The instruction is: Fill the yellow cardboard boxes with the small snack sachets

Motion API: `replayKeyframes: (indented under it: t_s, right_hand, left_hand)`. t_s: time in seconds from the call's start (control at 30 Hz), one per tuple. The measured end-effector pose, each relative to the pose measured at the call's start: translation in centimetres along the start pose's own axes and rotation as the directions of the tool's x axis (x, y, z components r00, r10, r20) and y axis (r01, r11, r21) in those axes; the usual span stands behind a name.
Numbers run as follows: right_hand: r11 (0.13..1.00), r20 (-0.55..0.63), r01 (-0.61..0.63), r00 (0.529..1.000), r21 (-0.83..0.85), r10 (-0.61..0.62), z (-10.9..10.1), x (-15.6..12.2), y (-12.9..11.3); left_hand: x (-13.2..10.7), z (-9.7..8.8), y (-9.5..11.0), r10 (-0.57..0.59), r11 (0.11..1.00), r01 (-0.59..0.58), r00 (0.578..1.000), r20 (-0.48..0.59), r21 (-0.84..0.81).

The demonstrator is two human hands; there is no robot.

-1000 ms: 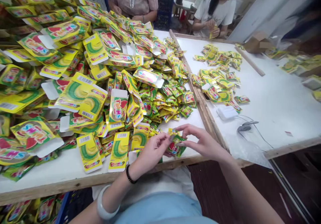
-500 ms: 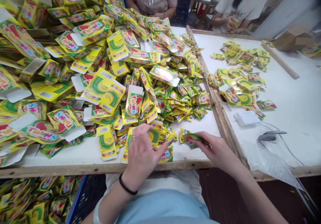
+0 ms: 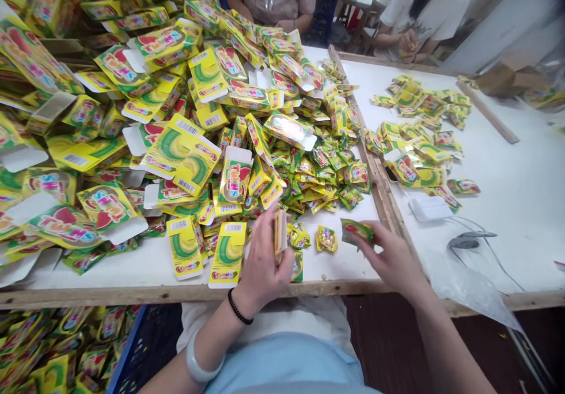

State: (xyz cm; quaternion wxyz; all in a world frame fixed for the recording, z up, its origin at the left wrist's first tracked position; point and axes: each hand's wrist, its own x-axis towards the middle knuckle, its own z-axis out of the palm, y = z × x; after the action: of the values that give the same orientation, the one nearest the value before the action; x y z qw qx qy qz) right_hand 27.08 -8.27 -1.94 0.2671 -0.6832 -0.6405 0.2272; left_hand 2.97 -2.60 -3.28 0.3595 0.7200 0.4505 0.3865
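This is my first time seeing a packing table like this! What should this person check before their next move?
1. Left hand has a firm hold on the thin stack: ok, gripped edge-on.
2. Right hand holds the green sachet: ok, pinched in the fingers.
3. Number of pieces in the stack: cannot tell, seen edge-on.
4. Loose gold sachet is apart from both hands: ok.
5. Yellow Tums card is free of the left hand: cannot tell, they may touch.

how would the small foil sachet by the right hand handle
The foil sachet is probably light and floppy, given its crinkled edges. Its glossy film may slip between fingers. Lying flat on the table, it seems unlikely to roll.
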Motion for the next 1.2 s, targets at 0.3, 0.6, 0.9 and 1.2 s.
replayKeyframes:
  t_s: [0.3,0.6,0.9,1.2]
  right_hand:
    - [0.823,-0.175,0.275,0.961,0.497,-0.215,-1.6,1.4,-7.8]
    - [0.955,0.480,0.260,0.826,0.140,-0.295,-2.9,-0.5,-9.1]
    - [0.928,0.511,0.245,0.780,0.283,-0.361,-1.8,-1.8,-7.1]
    - [0.963,-0.036,0.244,0.968,-0.117,-0.250,-6.1,-1.1,-1.3]
  left_hand:
    - [1.2,1.1,3.8,-0.087,0.786,0.394,0.833,0.547,-0.476]
    - [-1.2,0.3,3.2,-0.036,0.893,0.310,0.772,0.635,-0.326]
    - [-1.2,0.3,3.4,-0.008,0.806,0.472,0.613,0.790,-0.358]
    - [0.4,-0.7,1.4,0.076,0.979,-0.155,0.881,0.467,0.132]
